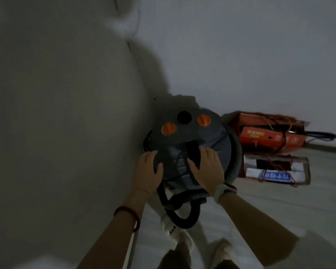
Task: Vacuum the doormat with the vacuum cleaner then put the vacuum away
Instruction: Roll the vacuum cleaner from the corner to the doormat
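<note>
The canister vacuum cleaner (pixel 188 140) is seen from above on the pale floor (pixel 270 210), standing just beside the wall (pixel 66 113) in dim light. Its grey domed top is held between both hands. The left hand (pixel 148 171) is laid on the near left edge of the dome, fingers curved over the rim and thumb pressed onto the top surface. The right hand (pixel 207 167) is placed flat on the dome just beside the dark carrying handle (pixel 193 150), fingers fairly straight and thumb spread toward the left hand; whether the handle itself is gripped cannot be told.

Beyond the fingertips, two orange knobs (pixel 203 120) and a dark round port (pixel 184 117) are set in the lid. The ribbed hose (pixel 235 162) is wrapped around the body past the right hand and looped in a black coil (pixel 182 214) below both wrists. A red bracelet (pixel 127 215) is worn on the left forearm and a watch (pixel 224 190) on the right wrist. Further right of the right hand, orange cardboard boxes (pixel 268 133) are stacked against the wall.
</note>
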Demonstrator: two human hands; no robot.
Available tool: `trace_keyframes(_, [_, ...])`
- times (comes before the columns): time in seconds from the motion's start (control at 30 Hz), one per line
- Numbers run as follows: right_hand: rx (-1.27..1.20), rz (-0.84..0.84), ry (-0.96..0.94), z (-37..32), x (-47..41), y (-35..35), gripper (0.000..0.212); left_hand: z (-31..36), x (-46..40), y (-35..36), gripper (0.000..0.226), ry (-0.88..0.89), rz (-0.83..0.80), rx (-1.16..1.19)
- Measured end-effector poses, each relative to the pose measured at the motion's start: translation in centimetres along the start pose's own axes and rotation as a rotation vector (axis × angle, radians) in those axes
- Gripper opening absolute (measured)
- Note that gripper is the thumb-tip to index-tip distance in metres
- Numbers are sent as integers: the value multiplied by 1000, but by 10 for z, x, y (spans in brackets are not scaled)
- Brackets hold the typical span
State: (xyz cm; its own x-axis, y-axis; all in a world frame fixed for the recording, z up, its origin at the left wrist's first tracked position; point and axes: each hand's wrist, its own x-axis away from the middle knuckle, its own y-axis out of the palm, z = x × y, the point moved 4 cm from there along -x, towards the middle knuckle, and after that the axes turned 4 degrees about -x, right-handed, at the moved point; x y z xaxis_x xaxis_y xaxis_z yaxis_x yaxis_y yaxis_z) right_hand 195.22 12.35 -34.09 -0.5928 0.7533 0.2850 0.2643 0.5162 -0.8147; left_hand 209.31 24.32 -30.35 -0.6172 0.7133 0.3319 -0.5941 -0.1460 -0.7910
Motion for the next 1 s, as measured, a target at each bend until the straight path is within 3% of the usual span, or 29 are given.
trace_keyframes(0.1, [31, 28, 108, 2, -13, 17, 70, -7, -14, 12, 44, 76, 42, 4])
trace_keyframes(0.3, [38, 151, 93, 12, -29, 42, 53, -20, -16, 47, 46, 151, 108, 84])
trace_keyframes(0.43, [-28, 221, 87, 13, -23, 52, 59, -27, 6, 68, 41, 204, 190, 52])
trace_keyframes(0.73, [-85, 277, 141, 31, 57, 70, 59, -34, 43, 72, 46, 373, 282, -105])
trace_keyframes(0.87, [-184, 363, 145, 47, 114, 85, 58, -32, 34, 86, 54, 478, 200, -305])
trace_keyframes(1.0, [-147, 364, 244, 65, 172, 94, 57, -50, 62, 126, 57, 560, 0, -314])
